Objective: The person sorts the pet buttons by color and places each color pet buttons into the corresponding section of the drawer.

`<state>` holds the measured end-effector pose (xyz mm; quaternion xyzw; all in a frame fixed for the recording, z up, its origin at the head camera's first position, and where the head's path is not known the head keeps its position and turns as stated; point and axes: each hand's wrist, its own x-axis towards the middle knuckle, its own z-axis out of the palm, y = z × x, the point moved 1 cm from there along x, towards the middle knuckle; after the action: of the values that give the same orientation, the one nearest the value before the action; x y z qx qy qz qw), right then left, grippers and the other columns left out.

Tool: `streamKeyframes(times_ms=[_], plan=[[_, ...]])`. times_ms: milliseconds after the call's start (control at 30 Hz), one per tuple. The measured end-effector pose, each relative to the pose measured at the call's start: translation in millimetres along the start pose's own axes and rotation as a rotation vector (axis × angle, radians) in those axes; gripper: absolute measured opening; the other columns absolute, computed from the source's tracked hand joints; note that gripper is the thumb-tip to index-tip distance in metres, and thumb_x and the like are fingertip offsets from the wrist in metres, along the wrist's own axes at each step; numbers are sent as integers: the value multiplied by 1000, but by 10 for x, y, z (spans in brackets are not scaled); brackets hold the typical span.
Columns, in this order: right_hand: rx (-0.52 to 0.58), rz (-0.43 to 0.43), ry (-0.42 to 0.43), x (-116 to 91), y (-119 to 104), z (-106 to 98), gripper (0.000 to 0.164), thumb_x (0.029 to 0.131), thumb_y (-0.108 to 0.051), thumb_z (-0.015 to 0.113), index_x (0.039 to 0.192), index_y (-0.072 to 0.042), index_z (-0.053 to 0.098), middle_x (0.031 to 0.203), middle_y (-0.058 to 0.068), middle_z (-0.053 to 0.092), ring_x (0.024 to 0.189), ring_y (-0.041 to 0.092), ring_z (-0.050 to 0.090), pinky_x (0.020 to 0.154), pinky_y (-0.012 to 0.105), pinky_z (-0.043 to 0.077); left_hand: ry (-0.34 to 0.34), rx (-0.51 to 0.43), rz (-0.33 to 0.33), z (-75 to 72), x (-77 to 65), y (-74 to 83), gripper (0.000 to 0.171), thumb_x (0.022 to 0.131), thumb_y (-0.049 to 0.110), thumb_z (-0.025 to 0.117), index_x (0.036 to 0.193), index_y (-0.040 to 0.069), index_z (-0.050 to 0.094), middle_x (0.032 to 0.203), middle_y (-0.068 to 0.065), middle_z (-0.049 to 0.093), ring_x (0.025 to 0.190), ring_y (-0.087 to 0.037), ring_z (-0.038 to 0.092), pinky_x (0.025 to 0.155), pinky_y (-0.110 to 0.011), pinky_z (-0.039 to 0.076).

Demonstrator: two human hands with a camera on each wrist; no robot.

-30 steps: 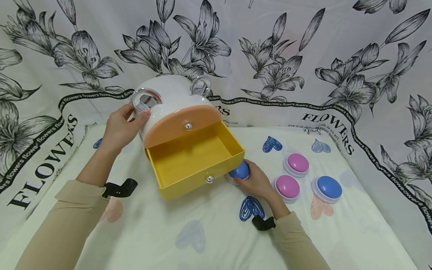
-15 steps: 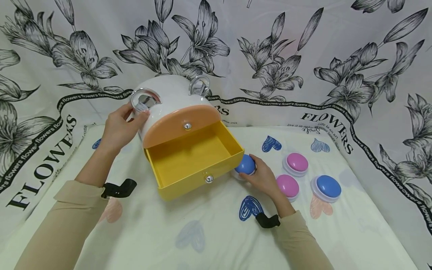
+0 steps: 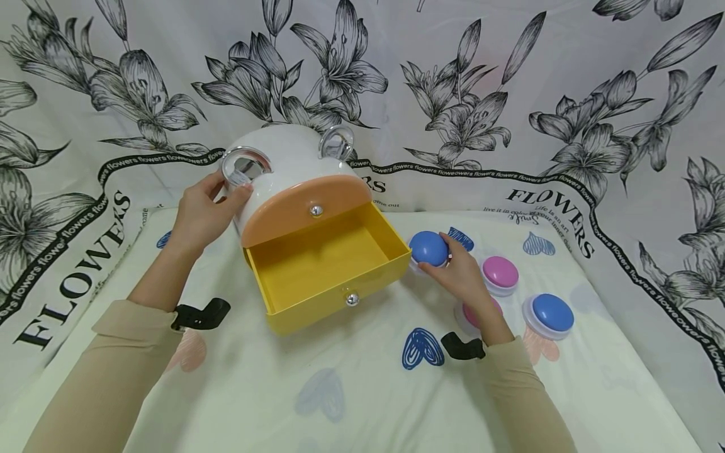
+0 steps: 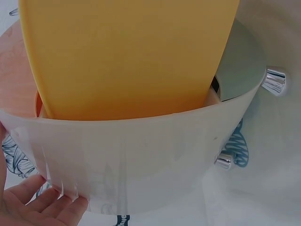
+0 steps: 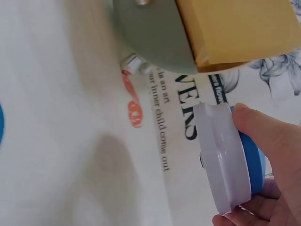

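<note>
A white domed storage box (image 3: pixel 283 148) with chrome ring-shaped ears leans back on the bedding. Its orange upper drawer (image 3: pixel 283 211) is closed, while the yellow lower drawer (image 3: pixel 311 307) is pulled out with a bare bottom. My left hand (image 3: pixel 204 214) holds the box's left side, thumb by the ear; in the left wrist view its fingers (image 4: pixel 70 209) press against the white shell. Just right of the drawer's corner, my right hand (image 3: pixel 461 270) grips a blue push button (image 3: pixel 428 248) by thumb and fingers. Tilted on edge, its white base (image 5: pixel 223 160) shows in the right wrist view.
To the right lie a pink button (image 3: pixel 500 272) and another blue button (image 3: pixel 552 313). A second pink button (image 3: pixel 469 316) is partly hidden under my right wrist. A flower-printed cloth (image 3: pixel 442 113) rises behind the box.
My right hand has carried the blue button away from below the drawer's right corner, up and to the right, lifting it. The left hand and the box stay put.
</note>
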<state>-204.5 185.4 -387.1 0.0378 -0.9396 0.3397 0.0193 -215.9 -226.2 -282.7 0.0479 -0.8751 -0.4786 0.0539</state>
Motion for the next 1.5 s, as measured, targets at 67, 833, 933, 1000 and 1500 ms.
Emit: streamKeyframes(times_ms=[67, 833, 933, 1000, 1500], plan=[[-4, -8, 14, 14, -23, -57, 85, 79, -40, 71, 142, -3, 29, 140, 22, 40, 114, 38, 50, 93, 51, 48, 0, -3, 8, -1, -1, 2, 76, 86, 55, 51, 146, 16, 27, 153, 0, 20, 141, -20, 16, 106, -44, 34], [-8, -144, 83, 74, -633, -497, 85, 76, -39, 73, 142, -5, 31, 138, 16, 42, 109, 32, 51, 91, 47, 49, -6, -2, 12, -4, 2, -15, 76, 86, 56, 50, 147, 16, 26, 153, 0, 19, 141, -21, 15, 106, -45, 33], [-11, -168, 75, 54, -740, -514, 84, 76, -37, 74, 142, -6, 31, 139, 15, 42, 111, 31, 51, 92, 46, 50, -6, -2, 8, -4, 2, -12, 77, 86, 56, 50, 147, 16, 25, 153, 0, 18, 141, -21, 15, 105, -46, 33], [-15, -189, 65, 39, -813, -520, 83, 76, -36, 74, 141, -6, 32, 139, 15, 42, 112, 30, 50, 92, 45, 49, -6, -2, 10, -6, 1, -8, 76, 86, 56, 50, 147, 16, 26, 153, 0, 18, 141, -21, 15, 105, -46, 33], [-10, -322, -103, -48, -1248, -327, 82, 75, -36, 75, 140, -9, 33, 136, 9, 43, 117, 25, 49, 94, 42, 49, -2, -2, 2, -5, -1, -4, 77, 86, 57, 50, 146, 17, 26, 153, 0, 18, 141, -21, 16, 105, -45, 34]])
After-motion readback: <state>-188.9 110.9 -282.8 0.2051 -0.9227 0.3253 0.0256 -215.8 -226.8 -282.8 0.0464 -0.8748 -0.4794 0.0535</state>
